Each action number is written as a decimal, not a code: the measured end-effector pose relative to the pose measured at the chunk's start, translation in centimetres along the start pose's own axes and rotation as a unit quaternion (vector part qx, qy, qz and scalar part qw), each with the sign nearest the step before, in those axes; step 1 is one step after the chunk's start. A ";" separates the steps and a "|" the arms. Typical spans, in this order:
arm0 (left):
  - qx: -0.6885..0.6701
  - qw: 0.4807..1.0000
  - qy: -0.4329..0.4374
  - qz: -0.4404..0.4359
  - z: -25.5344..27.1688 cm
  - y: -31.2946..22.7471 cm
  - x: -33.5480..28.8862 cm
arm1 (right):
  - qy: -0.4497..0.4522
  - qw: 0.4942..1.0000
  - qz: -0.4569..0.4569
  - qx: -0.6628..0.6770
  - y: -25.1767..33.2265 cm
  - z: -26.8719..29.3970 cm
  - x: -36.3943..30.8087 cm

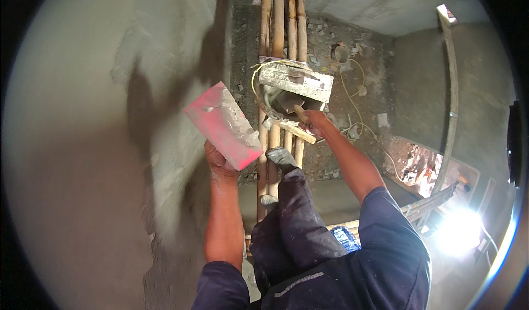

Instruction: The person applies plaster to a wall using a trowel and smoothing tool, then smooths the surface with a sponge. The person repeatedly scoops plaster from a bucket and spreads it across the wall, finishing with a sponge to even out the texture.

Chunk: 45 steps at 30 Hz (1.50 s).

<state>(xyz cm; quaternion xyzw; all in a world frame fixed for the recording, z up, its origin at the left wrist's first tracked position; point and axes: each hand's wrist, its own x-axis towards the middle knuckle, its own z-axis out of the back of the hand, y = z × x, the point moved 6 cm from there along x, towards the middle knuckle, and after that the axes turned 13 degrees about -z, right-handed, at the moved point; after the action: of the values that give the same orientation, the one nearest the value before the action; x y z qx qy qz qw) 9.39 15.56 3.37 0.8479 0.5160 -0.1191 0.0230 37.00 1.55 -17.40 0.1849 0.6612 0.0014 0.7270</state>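
My left hand (217,160) is closed underneath a pink plasterer's hawk (212,117), which it holds up tilted beside the left wall. Wet grey mortar (238,124) is smeared along the hawk's right half. At centre, my right hand (314,123) grips the wooden handle of a trowel (299,112). Its blade reaches into a mortar-crusted bucket (297,82), partly hidden by the rim and shadow. A pale wooden piece (297,131) lies across the poles just below that hand; whether the fingers touch it I cannot tell.
Side-by-side bamboo poles (278,23) run ahead under the bucket and my shoe (282,158). Far below lies a rubble-strewn floor (325,40) with a loose cable (361,123). A plastered wall (82,145) stands close at left; a bright lamp (458,233) glares at lower right.
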 end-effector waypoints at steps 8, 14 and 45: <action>0.099 0.991 0.005 -0.095 -2.1 -2.3 -1.7 | -0.262 0.927 0.143 -0.225 1.6 -3.7 -13.4; -0.016 0.993 0.047 -0.111 -13.2 -2.8 -4.9 | 0.097 0.928 0.354 -0.067 5.8 -16.8 -35.5; 0.718 -0.332 -0.170 -0.588 -56.4 -27.9 -70.2 | 0.673 0.688 0.204 0.180 14.7 -38.5 -69.4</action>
<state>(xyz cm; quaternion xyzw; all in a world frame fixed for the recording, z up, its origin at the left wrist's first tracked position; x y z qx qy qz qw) -35.91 -23.32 76.31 0.5881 -0.2378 0.4884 0.5992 -5.16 8.41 51.03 0.3922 0.9064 0.1550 0.0216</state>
